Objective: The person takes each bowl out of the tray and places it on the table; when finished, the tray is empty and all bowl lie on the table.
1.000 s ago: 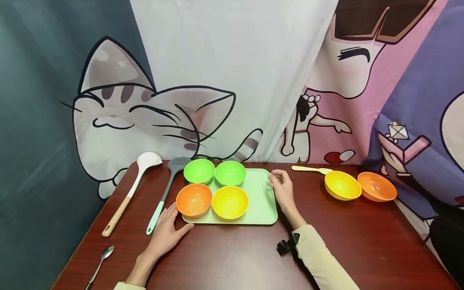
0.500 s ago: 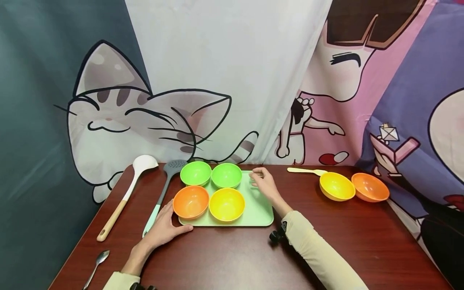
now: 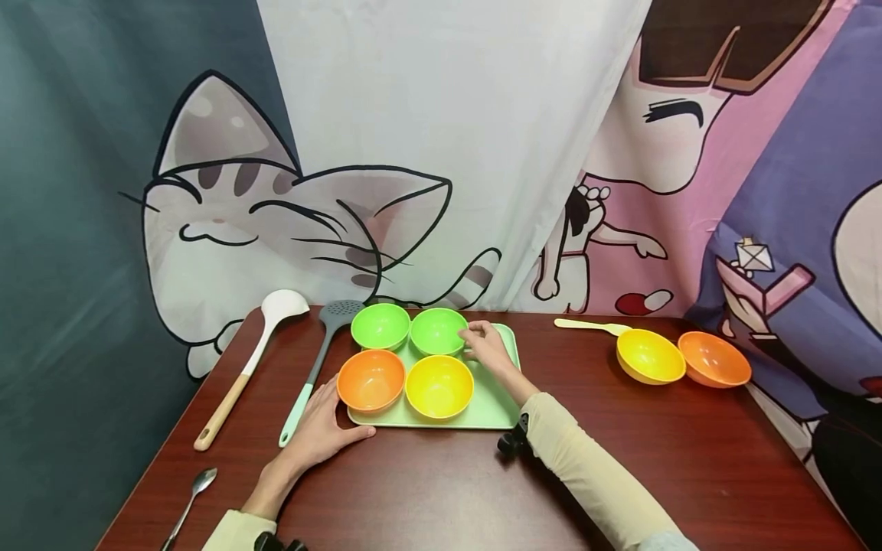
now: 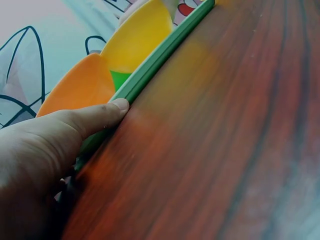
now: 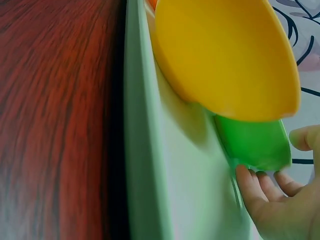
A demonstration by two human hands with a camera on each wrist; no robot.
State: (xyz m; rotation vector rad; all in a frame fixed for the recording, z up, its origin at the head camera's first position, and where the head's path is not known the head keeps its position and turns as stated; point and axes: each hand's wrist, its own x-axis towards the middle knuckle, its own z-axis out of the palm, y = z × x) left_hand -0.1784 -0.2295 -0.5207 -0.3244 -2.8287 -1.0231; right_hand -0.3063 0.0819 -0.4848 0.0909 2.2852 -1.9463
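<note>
Bowls, four plastic, on our pale green tray [image 3: 499,405] at frame centre: right hand [image 3: 488,346] loosely pinches the rear-right green plastic bowl [image 3: 437,330], flat left hand [image 3: 320,432] steadies the tray corner; we judge a careless lift may nudge the adjacent yellow plastic bowl [image 3: 439,386].

The setting reads as a staged tabletop recording corner, not a working kitchen. A dark red wood-grain table [image 3: 448,490] stands against hung fabric backdrops: a cartoon cat print [image 3: 276,222] beyond the left hand [image 3: 320,432], a plain white sheet [image 3: 448,138] behind the right hand [image 3: 488,346], and pink and purple cartoon panels [image 3: 758,191] further to that hand's right. Only plastic serving ware lies on the table; no stove, sink or cupboards show.
</note>
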